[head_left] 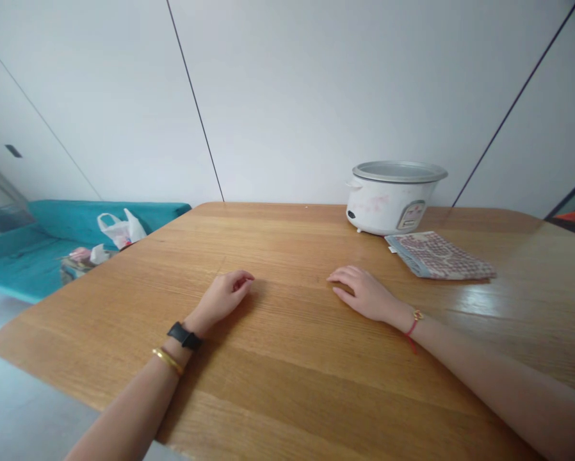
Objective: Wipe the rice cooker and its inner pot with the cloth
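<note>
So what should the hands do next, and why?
I think the right hand should probably slide over to the folded cloth. It is the closest hand, and the cloth lies flat on the table right by the rice cooker. The left hand is farther away, and both hands are empty.

Left hand [223,299] and right hand [359,293] both empty, palms down, fingers loosely curled, well apart.
</note>
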Demonstrator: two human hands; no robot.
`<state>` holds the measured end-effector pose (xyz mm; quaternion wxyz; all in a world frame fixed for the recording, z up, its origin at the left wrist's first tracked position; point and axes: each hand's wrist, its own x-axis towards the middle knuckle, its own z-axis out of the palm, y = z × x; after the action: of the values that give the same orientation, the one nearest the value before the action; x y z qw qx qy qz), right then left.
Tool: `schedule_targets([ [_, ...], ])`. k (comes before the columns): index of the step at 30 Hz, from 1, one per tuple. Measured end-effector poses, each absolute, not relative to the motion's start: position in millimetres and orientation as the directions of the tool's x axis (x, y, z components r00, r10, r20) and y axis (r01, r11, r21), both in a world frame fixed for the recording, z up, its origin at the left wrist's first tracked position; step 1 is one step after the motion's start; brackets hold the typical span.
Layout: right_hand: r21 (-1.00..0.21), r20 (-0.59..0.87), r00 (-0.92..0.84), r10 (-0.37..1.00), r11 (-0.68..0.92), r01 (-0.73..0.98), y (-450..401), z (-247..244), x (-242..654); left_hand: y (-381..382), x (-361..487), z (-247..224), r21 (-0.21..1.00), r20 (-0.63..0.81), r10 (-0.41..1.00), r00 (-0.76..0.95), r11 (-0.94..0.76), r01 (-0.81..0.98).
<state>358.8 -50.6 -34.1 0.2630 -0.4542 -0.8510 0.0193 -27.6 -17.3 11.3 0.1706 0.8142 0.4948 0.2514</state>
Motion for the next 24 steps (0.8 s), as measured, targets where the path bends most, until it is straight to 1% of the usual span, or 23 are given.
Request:
schedule_targets([
  [2, -0.253, 0.423, -0.436, 0.795, 0.565, 0.785, -53, -34, 356, -17, -28, 10, 0.521, 0.236, 0.893, 0.382, -0.448, 0.726],
  [5, -0.257, 0.42, -0.41, 0.81, 0.539, 0.802, -54, -33, 355, -16, -28, 9, 0.52, 0.218, 0.893, 0.392, -0.447, 0.728],
  [10, -0.228, 0.395, -0.455, 0.798, 0.565, 0.793, -53, -31, 356, -17, -28, 10, 0.52, 0.207, 0.895, 0.396, -0.444, 0.73],
  [17, -0.223, 0.388, -0.465, 0.796, 0.57, 0.79, -54, -28, 355, -18, -26, 13, 0.518, 0.187, 0.894, 0.408, -0.443, 0.732],
  [19, -0.235, 0.384, -0.459, 0.801, 0.566, 0.79, -54, -28, 355, -16, -26, 11, 0.505, 0.227, 0.885, 0.407, -0.464, 0.728],
  [22, -0.259, 0.385, -0.434, 0.814, 0.547, 0.796, -55, -28, 355, -12, -29, 4, 0.446, 0.336, 0.847, 0.411, -0.528, 0.723],
  [24, -0.261, 0.385, -0.426, 0.818, 0.54, 0.8, -54, -28, 355, -9, -32, -2, 0.411, 0.349, 0.841, 0.414, -0.534, 0.738],
])
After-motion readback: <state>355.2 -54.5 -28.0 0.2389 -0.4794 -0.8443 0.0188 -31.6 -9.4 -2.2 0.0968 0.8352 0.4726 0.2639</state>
